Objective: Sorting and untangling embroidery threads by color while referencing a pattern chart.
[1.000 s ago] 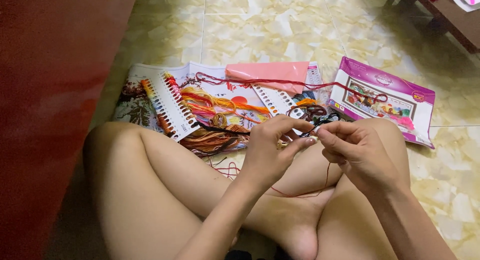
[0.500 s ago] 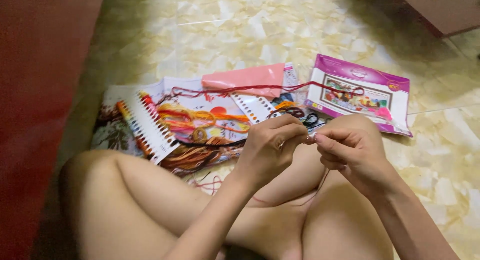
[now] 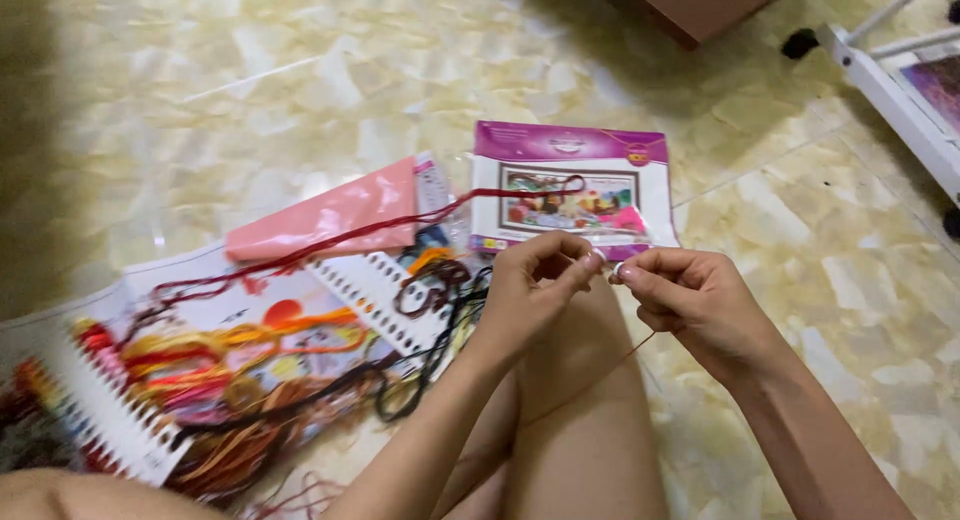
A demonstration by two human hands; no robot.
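A person seated on a marbled yellow tile floor (image 3: 250, 90) works a length of thread between both hands above a bare knee (image 3: 580, 380). The left hand (image 3: 535, 290) has its fingers (image 3: 585, 265) curled nearly shut, thumb and forefinger tips pinched together at about 3 o'clock of the hand; the right hand (image 3: 695, 305) meets it from the other side, its fingers pressed closed on something small and pale (too small to tell what). A thin red-brown thread (image 3: 610, 365) hangs from that meeting point and trails toward 7 o'clock across the knee. Whether the left hand actually grips the thread cannot be told. On the floor at 12 o'clock from the hands lies a cross-stitch kit packet (image 3: 570, 185), purple-bordered with a picture on its front. At 10 o'clock rests a folded pink cloth (image 3: 330, 215), with a dark red strand (image 3: 400, 228) running over it to the packet. At 9 o'clock a white punched thread-sorter card (image 3: 375, 300) carries dark skeins, and farther toward 8 o'clock a second card (image 3: 110, 420) holds orange, yellow and red floss (image 3: 230, 355) spread over a printed pattern sheet (image 3: 200, 285). A white frame (image 3: 900, 90) stands at 2 o'clock.
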